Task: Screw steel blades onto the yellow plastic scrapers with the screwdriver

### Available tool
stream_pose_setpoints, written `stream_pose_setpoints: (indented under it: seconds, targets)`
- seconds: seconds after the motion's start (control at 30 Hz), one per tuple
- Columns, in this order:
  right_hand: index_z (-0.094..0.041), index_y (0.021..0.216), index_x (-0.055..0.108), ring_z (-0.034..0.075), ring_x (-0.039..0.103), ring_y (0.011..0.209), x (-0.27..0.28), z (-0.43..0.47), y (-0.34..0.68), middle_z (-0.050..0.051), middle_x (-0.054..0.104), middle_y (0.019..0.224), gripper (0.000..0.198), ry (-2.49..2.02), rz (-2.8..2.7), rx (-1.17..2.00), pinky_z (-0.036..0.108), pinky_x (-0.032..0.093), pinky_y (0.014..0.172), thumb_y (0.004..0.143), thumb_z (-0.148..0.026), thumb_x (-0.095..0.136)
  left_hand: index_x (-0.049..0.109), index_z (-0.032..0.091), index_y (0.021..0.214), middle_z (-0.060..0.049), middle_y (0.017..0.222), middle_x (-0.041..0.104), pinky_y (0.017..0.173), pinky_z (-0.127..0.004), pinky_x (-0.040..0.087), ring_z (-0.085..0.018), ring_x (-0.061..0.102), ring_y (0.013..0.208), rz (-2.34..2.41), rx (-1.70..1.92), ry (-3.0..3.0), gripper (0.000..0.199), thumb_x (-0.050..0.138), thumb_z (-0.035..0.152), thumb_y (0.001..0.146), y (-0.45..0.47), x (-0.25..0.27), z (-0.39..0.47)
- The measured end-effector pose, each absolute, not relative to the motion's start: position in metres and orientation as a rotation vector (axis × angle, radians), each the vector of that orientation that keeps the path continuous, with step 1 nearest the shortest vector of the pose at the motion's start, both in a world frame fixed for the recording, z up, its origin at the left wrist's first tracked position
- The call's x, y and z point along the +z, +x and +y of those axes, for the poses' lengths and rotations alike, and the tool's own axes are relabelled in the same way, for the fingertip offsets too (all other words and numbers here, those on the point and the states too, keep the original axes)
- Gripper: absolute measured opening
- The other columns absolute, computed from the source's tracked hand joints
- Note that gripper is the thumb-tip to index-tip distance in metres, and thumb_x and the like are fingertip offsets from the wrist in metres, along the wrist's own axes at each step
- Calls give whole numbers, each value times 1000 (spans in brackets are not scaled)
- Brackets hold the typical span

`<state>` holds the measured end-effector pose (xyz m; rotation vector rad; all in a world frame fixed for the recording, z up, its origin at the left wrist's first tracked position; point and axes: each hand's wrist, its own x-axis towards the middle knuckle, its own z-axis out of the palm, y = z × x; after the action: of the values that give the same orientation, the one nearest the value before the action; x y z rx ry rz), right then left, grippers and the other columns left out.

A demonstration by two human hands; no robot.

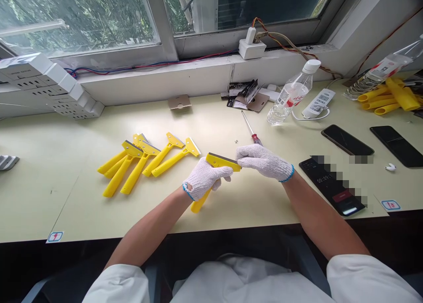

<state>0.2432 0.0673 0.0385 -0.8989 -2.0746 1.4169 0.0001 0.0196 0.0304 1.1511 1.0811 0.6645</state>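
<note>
My left hand (205, 179), in a white knitted glove with a blue cuff, is wrapped round a yellow scraper (222, 161). Its metal blade edge faces away from me and its handle points down toward the table's front edge. With fingers pinched together, my right hand (266, 163), gloved alike, touches the right end of the scraper's head; whatever lies between those fingertips is hidden. Just beyond that hand lies a screwdriver (254, 134) with a red handle, partly covered by it. Tiny metal bits (235, 141), perhaps screws, rest left of the screwdriver.
Several yellow scrapers (118, 176) lie to the left. Around the back and right are a small cardboard box (179, 102), a water bottle (291, 94), a power strip (319, 103), phones (346, 140), an earbud (390, 167) and yellow handles (388, 96). White boxes (49, 85) stand back left.
</note>
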Motion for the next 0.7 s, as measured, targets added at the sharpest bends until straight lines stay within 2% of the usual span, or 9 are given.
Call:
stream_pose_setpoints:
  seconds: [0.27, 0.5, 0.7]
  targets:
    - [-22, 79, 60, 16, 47, 69, 30, 62, 232, -2, 55, 75, 23, -1033, -1961, 1203, 33, 36, 66, 99, -33, 58, 78, 15, 97, -5, 82, 75, 46, -25, 45, -9, 54, 49, 1069, 730, 1165, 19, 78, 33, 88, -1, 33, 23]
    - [-21, 82, 62, 16, 45, 68, 23, 64, 233, -2, 52, 75, 25, -1029, -1886, 1235, 34, 35, 64, 101, -37, 60, 78, 15, 97, -6, 83, 77, 50, -25, 45, -8, 52, 49, 1022, 752, 1141, 21, 79, 33, 87, 0, 34, 25]
    - [-22, 84, 62, 15, 41, 66, 21, 62, 233, -3, 50, 73, 23, -991, -1810, 1297, 33, 33, 62, 102, -36, 61, 77, 15, 83, -4, 74, 72, 52, -26, 44, -9, 51, 50, 1040, 746, 1183, 19, 78, 34, 88, -1, 33, 26]
